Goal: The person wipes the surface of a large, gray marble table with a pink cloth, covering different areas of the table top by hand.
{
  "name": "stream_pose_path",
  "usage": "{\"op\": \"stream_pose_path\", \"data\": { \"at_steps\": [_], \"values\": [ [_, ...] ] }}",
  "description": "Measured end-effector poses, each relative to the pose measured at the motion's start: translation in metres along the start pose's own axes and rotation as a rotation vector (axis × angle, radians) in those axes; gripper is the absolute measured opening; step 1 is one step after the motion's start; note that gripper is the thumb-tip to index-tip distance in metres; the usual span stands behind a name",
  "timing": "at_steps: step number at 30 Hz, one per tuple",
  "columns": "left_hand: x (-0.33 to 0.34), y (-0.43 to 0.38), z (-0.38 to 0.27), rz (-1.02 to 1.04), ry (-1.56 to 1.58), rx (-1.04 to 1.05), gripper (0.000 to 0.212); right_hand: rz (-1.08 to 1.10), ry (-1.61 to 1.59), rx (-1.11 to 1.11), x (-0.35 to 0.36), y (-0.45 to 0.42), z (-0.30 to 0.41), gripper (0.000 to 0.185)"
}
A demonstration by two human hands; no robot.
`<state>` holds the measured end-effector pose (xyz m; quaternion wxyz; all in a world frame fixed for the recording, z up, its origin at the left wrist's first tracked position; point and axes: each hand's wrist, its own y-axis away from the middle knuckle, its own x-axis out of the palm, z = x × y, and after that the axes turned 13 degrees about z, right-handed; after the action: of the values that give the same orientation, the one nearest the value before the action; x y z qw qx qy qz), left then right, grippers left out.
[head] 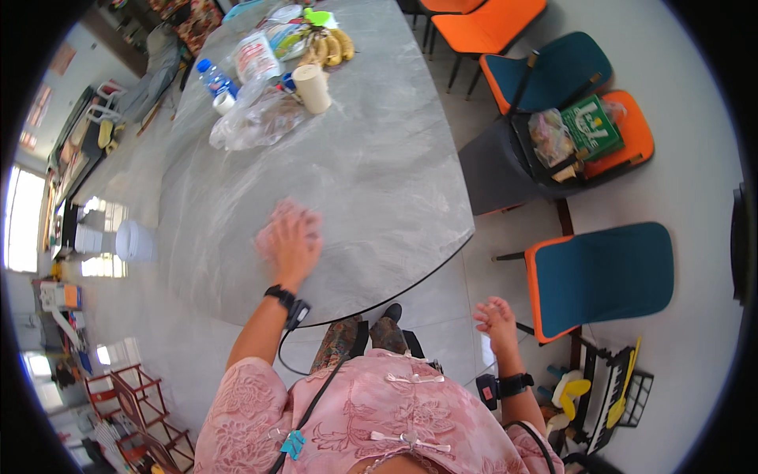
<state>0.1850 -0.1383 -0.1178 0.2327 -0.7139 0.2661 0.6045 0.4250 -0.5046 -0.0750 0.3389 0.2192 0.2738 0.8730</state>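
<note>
My left hand [298, 243] lies on a pink cloth [277, 228] and presses it to the grey marble-patterned table [379, 172]. The cloth is bunched, showing beyond the fingertips and along the left side of the hand. Off the table's right front edge, my right hand [497, 320] hangs in the air, holding nothing, its fingers loosely curled. Nearest to it is a chair [598, 281] with a teal back and orange edge. Each wrist wears a black strap with a small device.
Farther up the table are a clear plastic bag [254, 121], a cream cylinder [312, 89], bananas [331, 47], a blue-capped bottle [217, 78] and a white pouch [256, 56]. A green box [592, 127] rests on a chair at right. A white bucket [135, 240] stands left.
</note>
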Motion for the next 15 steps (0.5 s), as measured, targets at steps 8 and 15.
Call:
{"op": "stream_pose_path", "data": {
  "at_steps": [8,15],
  "values": [
    [0.031,-0.059,-0.094,-0.084,0.030,0.391,0.039,0.157,0.559,-0.429,0.086,-0.096,0.038,0.031],
    [-0.022,-0.054,0.079,-0.077,-0.109,-0.111,0.038,-0.070,1.127,-0.738,0.115,-0.163,0.042,0.036]
  ]
}}
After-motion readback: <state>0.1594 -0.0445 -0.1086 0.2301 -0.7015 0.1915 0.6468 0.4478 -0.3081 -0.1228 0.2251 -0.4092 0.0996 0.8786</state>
